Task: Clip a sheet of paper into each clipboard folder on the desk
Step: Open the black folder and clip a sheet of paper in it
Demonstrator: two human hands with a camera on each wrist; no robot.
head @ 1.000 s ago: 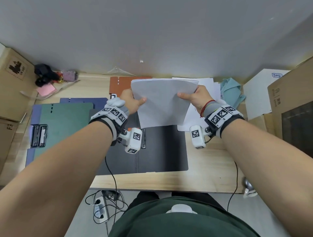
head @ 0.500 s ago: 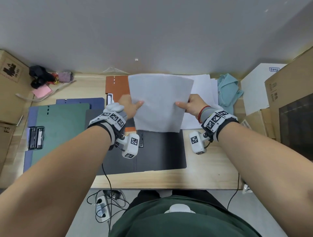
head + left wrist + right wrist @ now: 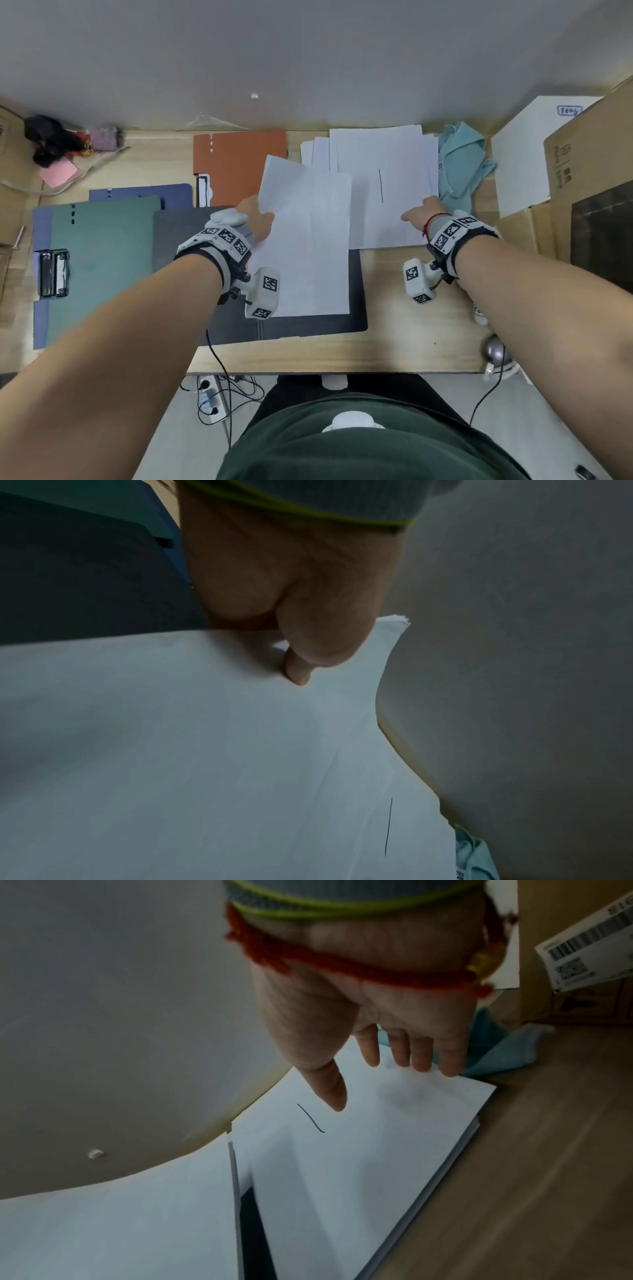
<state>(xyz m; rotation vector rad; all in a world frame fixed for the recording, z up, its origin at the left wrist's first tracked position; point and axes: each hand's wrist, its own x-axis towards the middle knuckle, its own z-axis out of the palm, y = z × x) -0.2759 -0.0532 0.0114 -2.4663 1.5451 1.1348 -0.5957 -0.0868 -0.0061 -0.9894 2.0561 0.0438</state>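
My left hand (image 3: 257, 219) pinches the left edge of a white sheet of paper (image 3: 308, 240), thumb (image 3: 298, 672) on top. The sheet hangs over the open black clipboard folder (image 3: 185, 236) in front of me. My right hand (image 3: 421, 212) holds nothing. Its straight fingers (image 3: 404, 1053) hover over the stack of white paper (image 3: 387, 164) at the back right, whose top sheet carries a short black pen line. A green folder (image 3: 102, 246) with a metal clip (image 3: 53, 272) lies to the left on a blue folder (image 3: 144, 193). An orange folder (image 3: 239, 154) lies behind.
A teal cloth (image 3: 462, 161) lies right of the paper stack. A white box (image 3: 524, 154) and cardboard boxes (image 3: 589, 154) crowd the right side. Dark clutter and pink notes (image 3: 58, 171) sit at the back left. The desk's front edge (image 3: 325, 366) runs near my body.
My right hand has let go of the sheet and moved right over the paper stack. The left hand alone has lowered the sheet toward the black folder.
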